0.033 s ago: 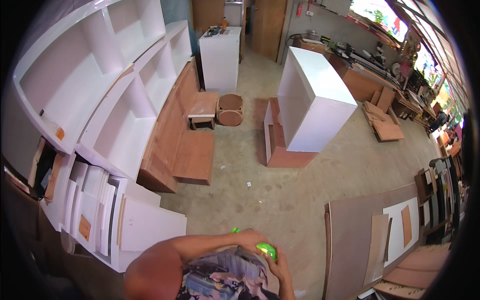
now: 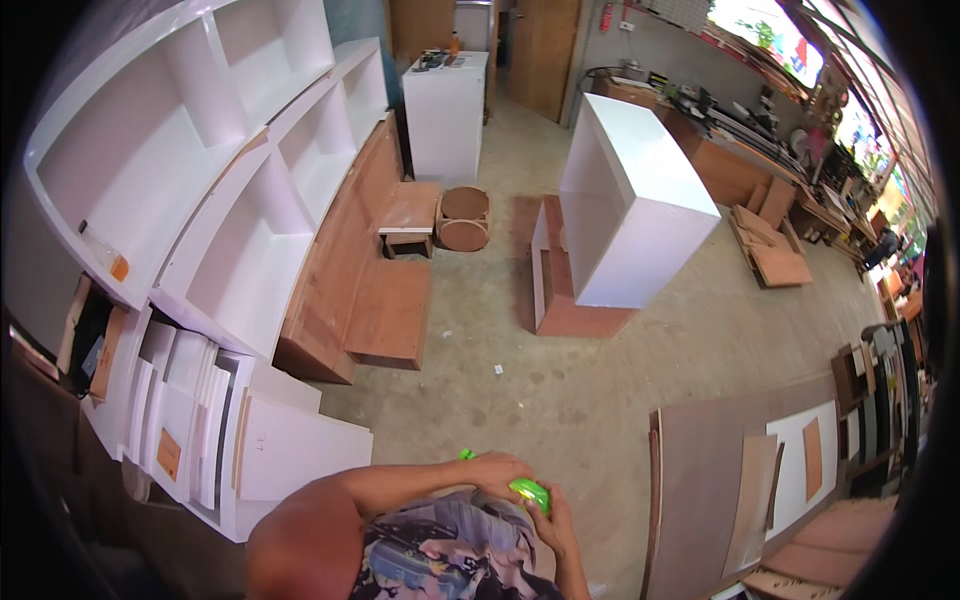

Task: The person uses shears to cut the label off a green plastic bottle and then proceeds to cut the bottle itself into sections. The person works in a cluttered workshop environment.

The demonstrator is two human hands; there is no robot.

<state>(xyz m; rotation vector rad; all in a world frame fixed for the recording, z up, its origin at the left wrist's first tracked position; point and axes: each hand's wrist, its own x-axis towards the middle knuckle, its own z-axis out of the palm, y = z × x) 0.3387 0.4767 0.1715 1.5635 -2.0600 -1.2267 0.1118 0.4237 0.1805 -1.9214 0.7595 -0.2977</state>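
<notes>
At the bottom centre, my left hand [image 2: 497,475] and my right hand [image 2: 550,512] meet in front of my patterned shirt. My right hand grips a shiny, bright green object [image 2: 528,492], too small to identify, with my left hand's fingers against its upper end. A second bit of green [image 2: 466,455] shows just beyond my left hand; whether it is part of something held is unclear. My left fingers are bent and partly hidden.
White curved shelving [image 2: 130,160] and brown wooden steps [image 2: 385,315] line the left. A white cabinet on a brown base [image 2: 640,250] stands right of centre on concrete floor [image 2: 470,390]. Flat boards [image 2: 700,480] lie lower right. A cluttered workbench [image 2: 720,160] runs along the back right.
My hands and the green object have shifted slightly up and to the left. The surroundings sit marginally differently in the view.
</notes>
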